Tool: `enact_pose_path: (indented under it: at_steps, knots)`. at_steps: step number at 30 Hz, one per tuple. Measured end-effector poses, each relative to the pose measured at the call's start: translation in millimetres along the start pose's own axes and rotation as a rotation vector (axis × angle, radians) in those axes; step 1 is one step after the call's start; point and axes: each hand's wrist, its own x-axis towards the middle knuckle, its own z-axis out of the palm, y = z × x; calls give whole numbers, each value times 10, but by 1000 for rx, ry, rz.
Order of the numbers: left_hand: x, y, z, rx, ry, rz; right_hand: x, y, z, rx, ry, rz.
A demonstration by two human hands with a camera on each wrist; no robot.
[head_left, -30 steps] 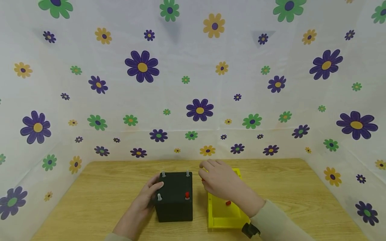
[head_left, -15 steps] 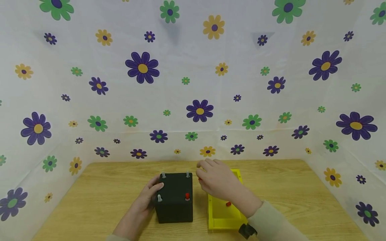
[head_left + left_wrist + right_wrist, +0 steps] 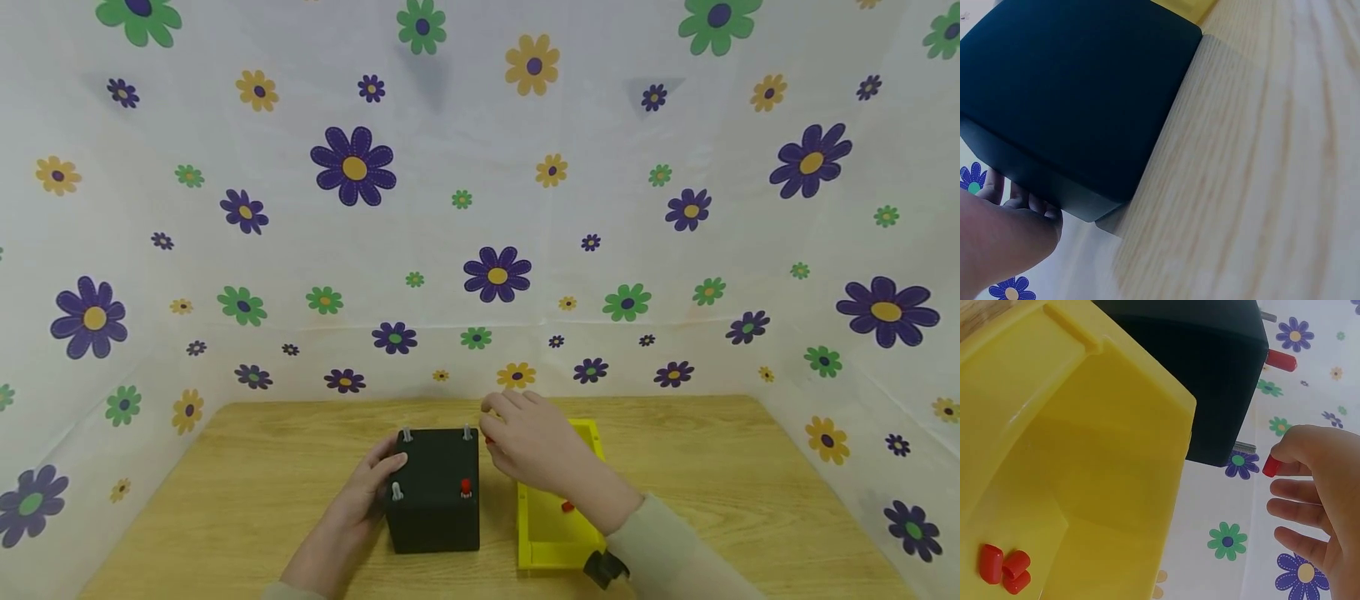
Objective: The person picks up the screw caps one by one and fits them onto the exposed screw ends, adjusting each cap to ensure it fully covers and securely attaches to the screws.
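Note:
A black box (image 3: 433, 527) stands on the table with a metal post near each top corner. My left hand (image 3: 362, 490) grips its left side, thumb over the top edge. On the near right post sits a red cap (image 3: 466, 487); the other posts are bare. Between thumb and forefinger, my right hand (image 3: 536, 437) pinches a second small red cap (image 3: 1270, 465). In the right wrist view that cap is close to a bare threaded post (image 3: 1245, 447) but apart from it. The other right fingers are spread.
Right of the box is a yellow bin (image 3: 566, 554), partly under my right forearm. Several loose red caps (image 3: 991, 564) lie inside it. A flower-printed sheet (image 3: 420, 250) surrounds the wooden table (image 3: 225, 500) at the back and sides.
My right hand has moved a little left with the red cap, from over the bin's edge toward the box's far right post. The left hand and box stay put.

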Motion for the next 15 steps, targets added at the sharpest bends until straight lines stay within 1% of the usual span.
enact_pose_path:
  at_steps: [3, 6, 10, 15]
  knots:
    - [-1, -3, 3, -8, -17, 19, 21, -9, -13, 7, -16, 9]
    - [-3, -6, 9, -10, -13, 34, 40, -19, -18, 17, -28, 14]
    - [-6, -2, 5, -4, -1, 18, 62, -31, -12, 19, -27, 14]
    - [-6, 13, -11, 4, -19, 1, 90, -36, -5, 31, -28, 24]
